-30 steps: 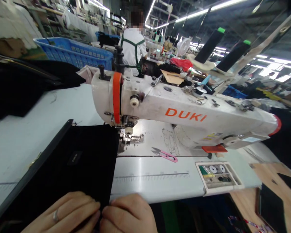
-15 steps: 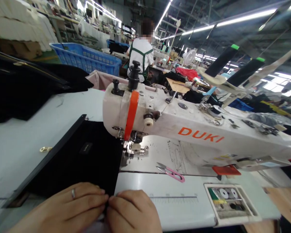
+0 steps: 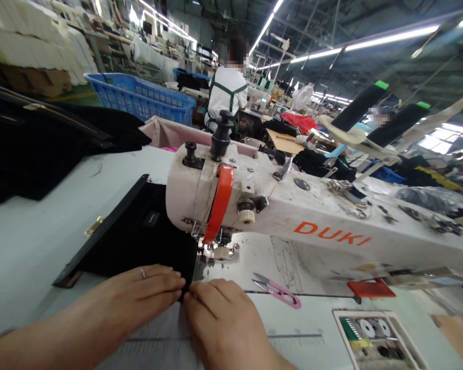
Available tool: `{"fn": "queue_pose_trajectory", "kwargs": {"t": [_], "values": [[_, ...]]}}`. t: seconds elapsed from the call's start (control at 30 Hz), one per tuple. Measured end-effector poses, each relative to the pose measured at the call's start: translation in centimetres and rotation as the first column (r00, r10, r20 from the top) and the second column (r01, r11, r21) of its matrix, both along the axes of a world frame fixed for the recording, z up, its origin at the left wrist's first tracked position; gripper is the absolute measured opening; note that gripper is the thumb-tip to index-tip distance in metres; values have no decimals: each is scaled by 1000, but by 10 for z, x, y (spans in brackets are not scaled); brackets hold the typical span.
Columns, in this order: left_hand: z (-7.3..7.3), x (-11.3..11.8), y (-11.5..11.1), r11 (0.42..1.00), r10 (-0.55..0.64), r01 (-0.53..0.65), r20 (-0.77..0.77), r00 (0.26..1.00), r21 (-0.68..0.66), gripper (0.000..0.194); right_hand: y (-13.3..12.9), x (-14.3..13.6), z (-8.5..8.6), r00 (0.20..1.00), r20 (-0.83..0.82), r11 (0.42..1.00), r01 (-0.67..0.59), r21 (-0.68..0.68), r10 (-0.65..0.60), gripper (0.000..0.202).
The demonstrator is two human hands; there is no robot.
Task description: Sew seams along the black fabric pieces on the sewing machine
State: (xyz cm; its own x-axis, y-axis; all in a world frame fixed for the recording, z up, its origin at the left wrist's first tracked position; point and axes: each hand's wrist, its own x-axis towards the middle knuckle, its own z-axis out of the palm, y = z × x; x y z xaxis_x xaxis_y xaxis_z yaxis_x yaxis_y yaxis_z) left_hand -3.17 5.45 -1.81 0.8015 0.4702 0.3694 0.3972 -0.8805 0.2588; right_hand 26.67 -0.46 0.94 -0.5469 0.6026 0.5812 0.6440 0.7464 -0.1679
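Observation:
A black fabric panel (image 3: 127, 241) with a small dark label (image 3: 151, 219) lies on the sewing machine table. A zipper edge runs along its left side, and a gold zipper pull (image 3: 94, 226) sticks out there. My left hand (image 3: 150, 290), wearing a ring, has its fingers pressed together on the panel's near right corner. Beside it, fingertips almost touching, my right hand (image 3: 224, 313) is closed on the same edge; its thumb is hidden. The panel's right edge reaches the presser foot (image 3: 218, 252) of the white sewing machine (image 3: 270, 200).
Pink-handled thread snips (image 3: 278, 293) lie on the machine bed, right of my hands. A bobbin compartment (image 3: 374, 334) is set into the table. Black zippered pieces (image 3: 42, 139) are piled at left. Behind stand a blue basket (image 3: 139, 100) and a person (image 3: 227, 87) facing away.
Both hands and the panel's near edge have moved forward toward the presser foot. The zipper pull has shifted right with the panel. The view has tilted slightly.

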Motion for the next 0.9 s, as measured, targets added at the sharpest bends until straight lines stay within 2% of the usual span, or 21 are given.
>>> {"fn": "queue_pose_trajectory", "kwargs": {"t": [0.1,0.27,0.4,0.53,0.6,0.73,0.9], "values": [[16,12,12,998,-50,51,-16,999,35,70,10,2,8,994,109,997,26,-77,-17,11],[34,35,22,981,-8,21,-63,998,195,64,25,2,9,983,178,994,53,-95,-35,21],[28,41,37,983,17,-14,-16,1000,184,68,34,2,0,987,132,993,97,-65,-88,26],[14,41,56,992,39,-39,-2,999,122,51,39,2,-7,976,170,977,163,-139,-139,27],[10,43,63,993,57,-53,-31,998,106,49,40,2,-7,966,200,962,201,-186,-163,28],[11,47,72,983,115,-102,-75,991,154,55,42,1,-7,957,221,939,242,-243,-189,33],[15,49,78,976,116,-101,-67,991,194,52,45,0,-5,951,246,931,251,-263,-187,37]]}}
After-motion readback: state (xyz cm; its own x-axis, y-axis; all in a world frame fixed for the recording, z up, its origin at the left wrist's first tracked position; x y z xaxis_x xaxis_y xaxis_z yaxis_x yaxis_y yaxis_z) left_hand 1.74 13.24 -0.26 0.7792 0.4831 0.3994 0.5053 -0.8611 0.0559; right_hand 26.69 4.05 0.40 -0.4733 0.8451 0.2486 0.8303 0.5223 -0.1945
